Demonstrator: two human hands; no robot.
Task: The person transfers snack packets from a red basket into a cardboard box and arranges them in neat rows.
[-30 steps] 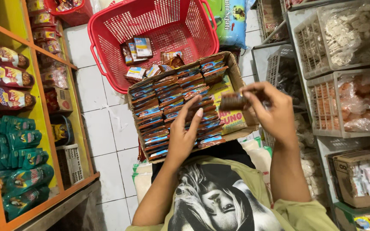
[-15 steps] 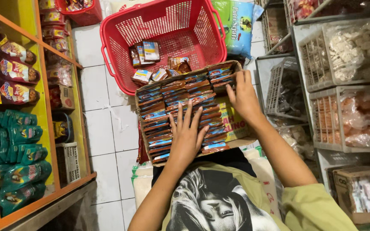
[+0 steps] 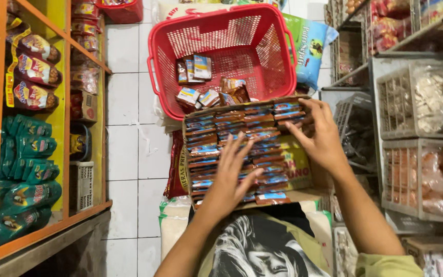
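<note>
resting flat on rows of small sachet packets (image 3: pixel 242 149), the left hand (image 3: pixel 230 177) has its fingers (image 3: pixel 239 149) spread wide and open, palm down, gripping nothing, just pressing the tops of the packets. right hand (image 3: pixel 320 134) sits at the far right part of the rows, fingers (image 3: pixel 296 131) splayed and slightly curled over the packet ends, touching them; cannot tell if any packet is actually pinched. the packets stand in tight rows inside a shallow cardboard box (image 3: pixel 299 177), which lies under both hands on the person's lap, right above the printed shirt (image 3: pixel 262 246). yellow printed box flap shows just right of the left fingers and below the right hand. beyond the fingertips, touching the box's far edge, a red plastic basket (image 3: pixel 165 61) sits on the white tiled floor (image 3: pixel 129 154), with a few loose small packs (image 3: pixel 196 69) inside it near the box side. a blue-green bag (image 3: pixel 308 46) leans just right of the basket. well left of the left hand, an orange and yellow shelf (image 3: pixel 67 128) holds green pouches (image 3: pixel 21 169) and red snack bags (image 3: pixel 32 72). right of the right hand, wire racks (image 3: pixel 421 102) hold clear bags of crackers. a dark red sack (image 3: pixel 176 169) lies just left of the box, a white sack (image 3: pixel 173 225) below it.
</note>
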